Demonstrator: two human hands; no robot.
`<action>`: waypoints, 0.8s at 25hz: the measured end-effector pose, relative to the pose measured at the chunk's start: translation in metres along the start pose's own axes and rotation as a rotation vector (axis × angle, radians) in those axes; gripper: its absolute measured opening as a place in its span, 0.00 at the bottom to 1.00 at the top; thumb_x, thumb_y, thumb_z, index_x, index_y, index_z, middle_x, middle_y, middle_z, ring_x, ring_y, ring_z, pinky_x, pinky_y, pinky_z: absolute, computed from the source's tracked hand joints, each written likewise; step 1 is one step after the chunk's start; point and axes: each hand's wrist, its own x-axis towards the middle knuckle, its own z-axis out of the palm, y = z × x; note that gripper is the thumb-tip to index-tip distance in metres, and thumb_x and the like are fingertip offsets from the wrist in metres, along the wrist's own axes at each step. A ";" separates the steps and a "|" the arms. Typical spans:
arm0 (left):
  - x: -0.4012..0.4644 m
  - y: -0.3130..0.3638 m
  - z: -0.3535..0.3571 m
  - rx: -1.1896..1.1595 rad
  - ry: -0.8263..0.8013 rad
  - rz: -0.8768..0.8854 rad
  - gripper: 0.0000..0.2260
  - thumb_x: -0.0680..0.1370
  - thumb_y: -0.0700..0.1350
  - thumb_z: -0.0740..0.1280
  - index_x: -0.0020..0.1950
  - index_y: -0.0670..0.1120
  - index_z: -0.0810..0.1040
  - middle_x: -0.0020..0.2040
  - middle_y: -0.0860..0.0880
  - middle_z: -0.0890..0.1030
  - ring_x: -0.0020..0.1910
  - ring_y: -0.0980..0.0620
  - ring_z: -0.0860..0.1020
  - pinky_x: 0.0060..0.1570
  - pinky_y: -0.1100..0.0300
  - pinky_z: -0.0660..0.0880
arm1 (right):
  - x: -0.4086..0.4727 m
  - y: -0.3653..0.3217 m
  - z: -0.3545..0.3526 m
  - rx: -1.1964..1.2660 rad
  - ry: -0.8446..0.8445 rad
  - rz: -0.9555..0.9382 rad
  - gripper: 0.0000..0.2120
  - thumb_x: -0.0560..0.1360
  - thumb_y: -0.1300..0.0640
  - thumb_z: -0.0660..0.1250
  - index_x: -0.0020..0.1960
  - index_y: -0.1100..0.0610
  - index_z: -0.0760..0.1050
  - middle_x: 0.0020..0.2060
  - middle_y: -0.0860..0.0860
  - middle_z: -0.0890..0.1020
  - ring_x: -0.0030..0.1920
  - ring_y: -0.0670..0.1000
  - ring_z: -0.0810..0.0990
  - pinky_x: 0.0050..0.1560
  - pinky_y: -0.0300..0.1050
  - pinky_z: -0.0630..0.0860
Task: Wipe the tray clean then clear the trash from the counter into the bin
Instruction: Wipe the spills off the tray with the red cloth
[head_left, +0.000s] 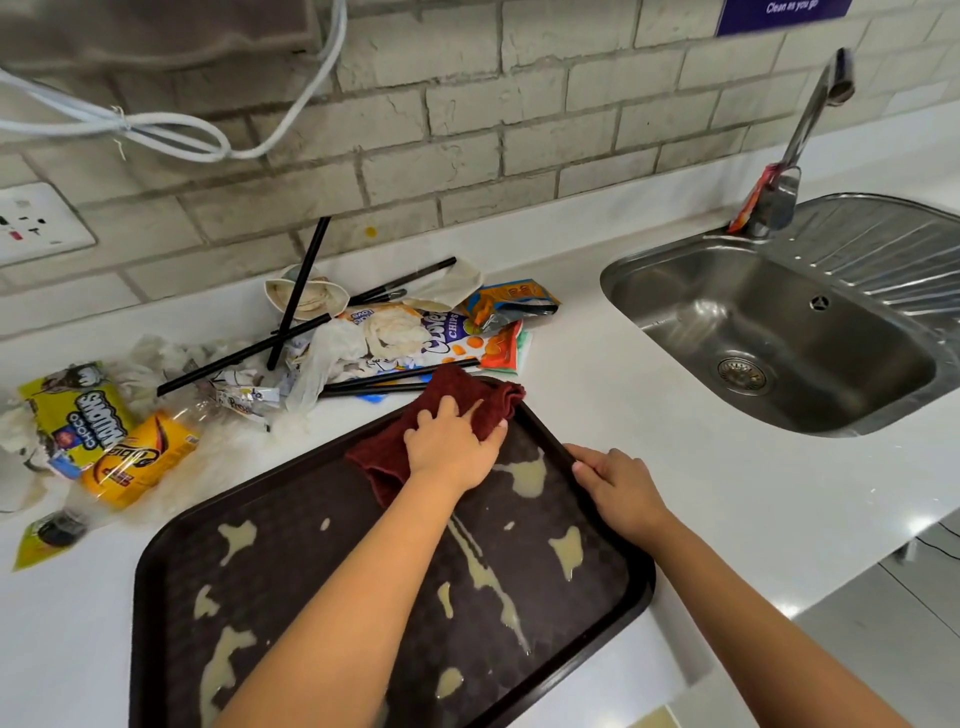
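A dark brown tray (171, 551) lies on the white counter, smeared with several pale yellowish spills (566, 553). My left hand (452, 447) presses a dark red cloth (384, 457) onto the tray's far corner, fingers spread over it. My right hand (618, 483) grips the tray's right rim. Behind the tray lies a heap of trash: snack wrappers (441, 332), black straws (244, 353), crumpled tissue, a used paper cup (311, 296), a yellow Choco packet (78, 410) and an orange-labelled plastic bottle (140, 457). No bin is in view.
A steel sink (779, 332) with a tap (810, 130) sits at the right, a small orange wrapper (748, 202) by the tap's base. The brick wall carries a socket (36, 223) and white cables. The counter's front edge runs at the lower right.
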 end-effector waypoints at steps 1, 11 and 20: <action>-0.006 0.005 0.000 -0.015 -0.009 0.040 0.26 0.77 0.64 0.50 0.69 0.53 0.67 0.65 0.47 0.66 0.63 0.40 0.66 0.60 0.46 0.66 | -0.001 -0.001 -0.001 0.012 0.006 -0.006 0.17 0.80 0.51 0.51 0.64 0.43 0.73 0.43 0.49 0.81 0.48 0.53 0.76 0.59 0.48 0.70; -0.067 -0.003 0.015 0.016 0.014 0.034 0.28 0.78 0.63 0.49 0.73 0.50 0.63 0.66 0.49 0.66 0.64 0.45 0.66 0.61 0.48 0.65 | 0.000 0.002 -0.001 -0.056 0.003 -0.078 0.21 0.76 0.47 0.48 0.64 0.42 0.72 0.32 0.45 0.72 0.47 0.57 0.76 0.56 0.50 0.70; -0.001 -0.008 0.004 -0.078 0.048 -0.186 0.26 0.78 0.62 0.49 0.72 0.51 0.65 0.66 0.43 0.67 0.65 0.40 0.64 0.63 0.45 0.61 | 0.001 0.005 -0.001 -0.073 0.017 -0.124 0.16 0.80 0.53 0.53 0.64 0.42 0.71 0.34 0.50 0.74 0.45 0.57 0.76 0.54 0.49 0.71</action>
